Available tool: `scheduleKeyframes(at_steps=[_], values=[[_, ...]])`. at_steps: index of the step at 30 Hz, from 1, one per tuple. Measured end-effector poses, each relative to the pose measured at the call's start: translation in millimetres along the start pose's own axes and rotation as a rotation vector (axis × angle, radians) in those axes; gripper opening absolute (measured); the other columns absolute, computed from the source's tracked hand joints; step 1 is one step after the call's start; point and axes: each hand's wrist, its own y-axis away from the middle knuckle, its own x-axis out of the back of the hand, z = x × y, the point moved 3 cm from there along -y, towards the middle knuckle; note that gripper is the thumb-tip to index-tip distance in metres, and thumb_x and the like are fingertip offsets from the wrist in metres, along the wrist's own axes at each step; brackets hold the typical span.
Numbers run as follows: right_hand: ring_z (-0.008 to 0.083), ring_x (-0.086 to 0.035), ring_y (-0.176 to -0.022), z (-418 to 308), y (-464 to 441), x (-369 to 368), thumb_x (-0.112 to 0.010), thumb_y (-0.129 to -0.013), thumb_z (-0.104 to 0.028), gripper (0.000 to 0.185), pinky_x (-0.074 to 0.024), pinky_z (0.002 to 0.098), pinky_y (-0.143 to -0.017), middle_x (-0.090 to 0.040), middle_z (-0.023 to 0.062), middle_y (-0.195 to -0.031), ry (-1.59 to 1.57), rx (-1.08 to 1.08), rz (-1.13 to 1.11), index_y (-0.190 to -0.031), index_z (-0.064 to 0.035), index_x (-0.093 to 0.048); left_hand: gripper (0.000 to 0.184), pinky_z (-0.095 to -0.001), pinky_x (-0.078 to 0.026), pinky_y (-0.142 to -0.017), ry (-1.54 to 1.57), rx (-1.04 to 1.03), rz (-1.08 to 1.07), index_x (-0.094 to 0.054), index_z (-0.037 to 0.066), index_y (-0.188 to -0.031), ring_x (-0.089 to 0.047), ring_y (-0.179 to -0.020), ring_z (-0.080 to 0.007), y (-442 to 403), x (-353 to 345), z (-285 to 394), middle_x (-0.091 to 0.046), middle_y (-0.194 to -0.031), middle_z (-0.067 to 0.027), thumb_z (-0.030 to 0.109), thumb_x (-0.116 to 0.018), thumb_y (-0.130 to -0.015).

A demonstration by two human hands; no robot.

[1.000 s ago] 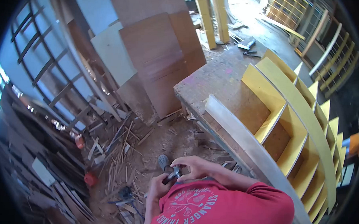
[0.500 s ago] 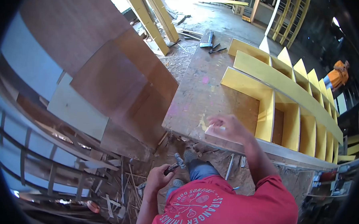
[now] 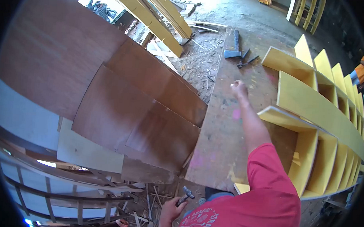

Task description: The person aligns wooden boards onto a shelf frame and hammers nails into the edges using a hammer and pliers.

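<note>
Dark-handled hammer [image 3: 187,193] tilted in left fingers [image 3: 173,205], dark pincers [image 3: 241,63] splayed on tabletop [image 3: 217,143]

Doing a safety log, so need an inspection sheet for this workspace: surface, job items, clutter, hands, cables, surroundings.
Surface: brown wooden tabletop, marked with pink stains.
Job's things: yellow wooden frame with many compartments, on the tabletop; metal-headed hammer with a dark handle, held off the table.
Clutter: axe with a dark handle beside a dark pincer-like metal tool, both on the tabletop; pale wooden offcuts on the floor.
Hands: left hand grips the hammer; right hand over the tabletop, contents unclear.
Cables: nothing seen.
Surroundings: brown wooden sheets, yellow wooden posts, person in orange at far right.
</note>
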Motion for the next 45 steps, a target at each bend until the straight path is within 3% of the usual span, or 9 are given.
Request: scheduleKeyframes(at_steps=[7, 8, 14, 18, 26, 30, 33, 41, 45], values=[[0.0447, -0.041, -0.148, 26.9, -164.7, 4.7, -0.054, -0.095, -0.007, 0.068, -0.0436, 0.057, -0.116, -0.031, 0.0192, -0.167, 0.394, -0.097, 0.03, -0.157, -0.0342, -0.049, 0.046, -0.0483, -0.057, -0.075, -0.082, 0.184, -0.049, -0.077, 0.013, -0.114, -0.074, -0.087, -0.0416, -57.3, 14.3, 6.8, -0.075, -0.088, -0.0202, 0.053, -0.076, -0.09], [0.0442, -0.039, -0.149, 34.7, -174.9, -1.3, -0.056, -0.095, -0.008, 0.062, -0.042, 0.0587, -0.116, -0.035, 0.0175, -0.166, 0.482, -0.056, 0.045, -0.152, -0.0325, -0.054, 0.051, -0.0358, -0.053, -0.099, 0.048, 0.256, -0.137, -0.071, 0.01, -0.135, -0.072, -0.112, -0.0227, -64.4, 10.4, 12.6, -0.077, -0.12, -0.0136, 0.044, -0.075, -0.097], [0.0384, -0.04, -0.15, 30.6, -163.2, -3.5, -0.057, -0.097, -0.016, 0.028, -0.0352, 0.0615, -0.116, -0.051, 0.0123, -0.156, 0.564, 0.303, 0.224, -0.12, -0.0219, -0.07, 0.043, -0.0327, -0.052, -0.084, 0.094, 0.156, -0.155, -0.072, 0.006, -0.123, -0.064, -0.089, -0.0146, -99.5, 4.2, 39.4, -0.072, -0.094, -0.0056, 0.039, -0.078, -0.096], [0.0394, -0.035, -0.153, 17.4, -104.8, -14.1, -0.059, -0.097, -0.015, 0.023, -0.0254, 0.0627, -0.124, -0.049, 0.015, -0.158, 0.437, 0.522, 0.213, -0.116, -0.0174, -0.072, 0.043, -0.0463, -0.058, -0.075, -0.082, 0.025, -0.133, -0.077, 0.013, -0.115, -0.074, -0.086, -0.0407, -115.2, 15.7, 62.8, -0.076, -0.089, -0.0192, 0.048, -0.078, -0.091], [0.0396, -0.065, -0.123, -82.5, 79.3, 46.8, -0.051, -0.11, -0.015, 0.015, -0.0496, 0.0564, -0.105, -0.068, 0.0221, -0.126, -0.346, 0.385, 0.477, -0.117, -0.003, -0.057, 0.036, -0.0387, -0.057, -0.071, 0.01, -0.133, -0.02, -0.077, 0.009, -0.112, -0.076, -0.077, -0.028, -89.5, 34.4, 66.3, -0.075, -0.084, -0.0175, 0.038, -0.08, -0.09], [0.026, -0.074, -0.078, -124.3, 150.7, 90.9, -0.039, -0.117, -0.027, 0.024, -0.0633, 0.0399, -0.071, -0.071, 0.0163, -0.088, -1.255, 0.095, 0.313, -0.106, -0.0058, -0.046, 0.031, -0.0321, -0.051, -0.063, 0.166, -0.311, 0.092, -0.075, 0.001, -0.104, -0.06, -0.064, -0.0127, -89.3, 28.5, 22.7, -0.067, -0.07, -0.0075, 0.027, -0.082, -0.09], [0.0256, -0.072, -0.071, -162.6, 203.4, 144.2, -0.035, -0.117, -0.03, 0.028, -0.0652, 0.0404, -0.067, -0.07, 0.0174, -0.088, -1.527, 0.013, 0.142, -0.105, -0.0064, -0.042, 0.018, -0.0251, -0.048, -0.061, 0.375, -0.481, 0.191, -0.073, -0.002, -0.099, -0.058, -0.069, -0.0054, -60.2, 50.3, 51.3, -0.065, -0.076, 0.0016, 0.015, -0.075, -0.094], [0.0178, -0.064, -0.055, -232.2, 394.5, 287.5, -0.053, -0.112, -0.038, 0.033, -0.055, 0.0315, -0.054, -0.063, 0.0101, -0.069, -1.463, 0.141, 0.055, -0.1, -0.0098, -0.042, 0.025, -0.0213, -0.042, -0.058, 0.691, -0.776, 0.016, -0.068, 0.002, -0.116, -0.054, -0.069, -0.0021, 33.5, 85.2, 81.2, -0.066, -0.086, 0.0025, 0.016, -0.077, -0.096], [0.0162, -0.065, -0.059, -216.8, 517.0, 295.0, -0.061, -0.11, -0.029, 0.029, -0.0545, 0.0316, -0.057, -0.064, 0.0095, -0.073, -1.381, 0.074, 0.008, -0.105, -0.0081, -0.041, 0.035, -0.0243, -0.053, -0.079, 0.741, -0.945, -0.176, -0.063, -0.002, -0.126, -0.068, -0.088, -0.0101, 72.2, 47.5, 70.5, -0.076, -0.102, -0.0051, 0.01, -0.076, -0.096]])
